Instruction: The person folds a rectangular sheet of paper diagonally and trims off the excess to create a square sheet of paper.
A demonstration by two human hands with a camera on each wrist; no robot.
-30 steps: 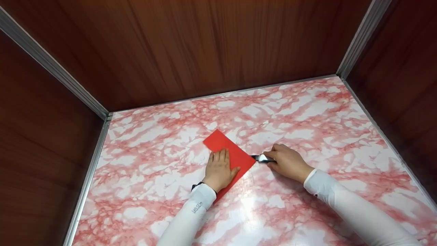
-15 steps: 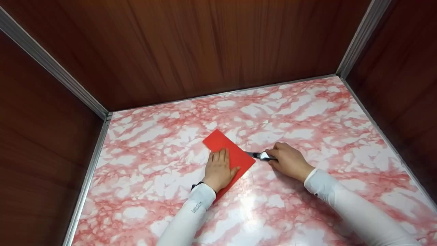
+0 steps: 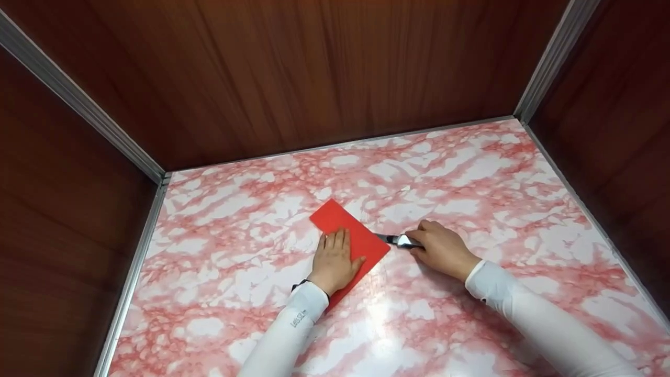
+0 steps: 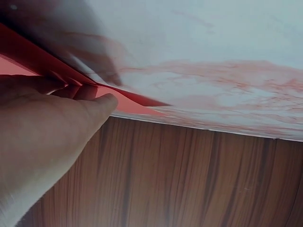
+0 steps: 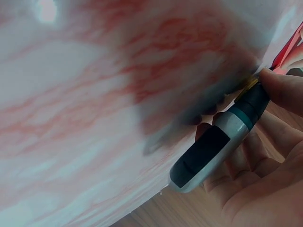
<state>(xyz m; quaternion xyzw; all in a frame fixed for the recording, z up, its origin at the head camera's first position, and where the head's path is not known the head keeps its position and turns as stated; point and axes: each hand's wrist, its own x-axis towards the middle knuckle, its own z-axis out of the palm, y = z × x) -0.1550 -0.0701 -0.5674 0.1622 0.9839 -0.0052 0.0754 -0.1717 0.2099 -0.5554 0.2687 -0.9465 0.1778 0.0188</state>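
A sheet of red paper (image 3: 361,235), which looks folded, lies at a slant on the table. My left hand (image 3: 335,264) rests flat on it with the fingers straight. In the left wrist view the paper (image 4: 130,101) shows a raised edge beside my thumb. My right hand (image 3: 445,248) grips a knife (image 3: 405,241) with a grey and black handle. The dark blade lies at the paper's right edge, near the corner; whether its tip is between the layers I cannot tell. The right wrist view shows the knife handle (image 5: 203,158) along my curled fingers, its blade hidden.
The red and white marbled table (image 3: 235,235) surrounds the paper. Dark wooden panels (image 3: 324,73) close off the back and both sides, with metal strips (image 3: 84,99) at the corners.
The knife has shifted from the paper's right corner a little up and left along its edge, showing more blade. My left hand has stayed on the paper.
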